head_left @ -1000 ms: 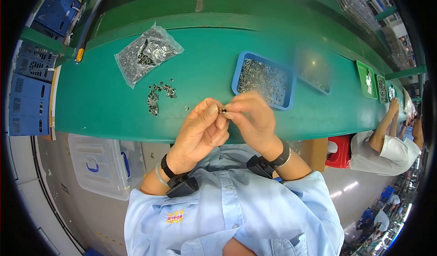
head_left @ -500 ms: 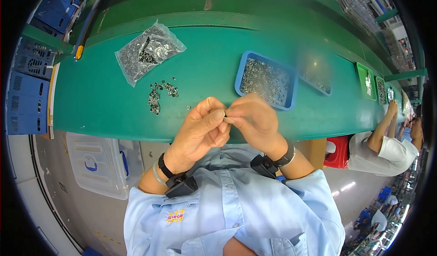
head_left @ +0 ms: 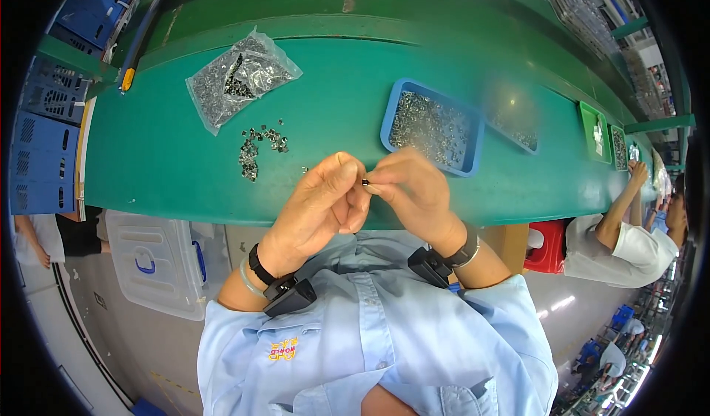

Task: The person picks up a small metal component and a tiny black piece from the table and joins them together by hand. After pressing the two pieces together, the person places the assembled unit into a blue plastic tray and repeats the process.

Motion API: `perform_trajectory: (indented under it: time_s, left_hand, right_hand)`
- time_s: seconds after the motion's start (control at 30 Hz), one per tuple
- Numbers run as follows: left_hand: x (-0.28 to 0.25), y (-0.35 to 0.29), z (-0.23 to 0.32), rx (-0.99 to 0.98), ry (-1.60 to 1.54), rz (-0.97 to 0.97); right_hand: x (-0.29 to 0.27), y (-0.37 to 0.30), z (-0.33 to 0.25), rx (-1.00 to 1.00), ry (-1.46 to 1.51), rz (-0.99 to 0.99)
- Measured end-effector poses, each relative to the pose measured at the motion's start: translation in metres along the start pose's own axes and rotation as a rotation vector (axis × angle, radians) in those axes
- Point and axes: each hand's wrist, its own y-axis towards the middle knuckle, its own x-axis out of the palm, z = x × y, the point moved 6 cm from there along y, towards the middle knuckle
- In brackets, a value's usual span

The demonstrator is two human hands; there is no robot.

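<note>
My right hand (head_left: 416, 193) pinches a small black shiny part (head_left: 365, 182) between thumb and fingertips, above the front of the green table. My left hand (head_left: 319, 201) is closed right beside it, fingers curled and thumb laid along them; what it holds, if anything, is hidden. Past my left hand, a loose pile of small dark metal pieces (head_left: 250, 157) lies on the table. A blue tray (head_left: 477, 146) with many small shiny metal pieces stands just beyond my right hand.
A clear plastic bag (head_left: 237, 83) full of small metal pieces lies at the back left. A blurred second tray (head_left: 518, 131) sits right of the blue one, with a green tray (head_left: 594, 131) farther right. Below left is a lidded clear box (head_left: 151, 264). Co-workers (head_left: 617, 242) are at right.
My left thumb has drawn back from the right fingertips, and the black part shows more plainly between them. A person in white has come into view at the left edge.
</note>
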Motion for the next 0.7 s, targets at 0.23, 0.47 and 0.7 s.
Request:
perform_trajectory:
  time_s: [0.23,0.47,0.7]
  left_hand:
    - [-0.004,0.003,-0.001,0.042,0.234,0.065]
    - [-0.020,0.000,-0.001,0.072,0.226,0.164]
    - [-0.077,-0.056,0.033,0.237,0.180,0.283]
  right_hand:
    - [-0.002,-0.006,0.007,0.069,0.005,0.034]
    - [-0.031,0.004,0.025,0.092,-0.363,-0.001]
    - [-0.005,0.035,0.029,0.089,-0.456,-0.196]
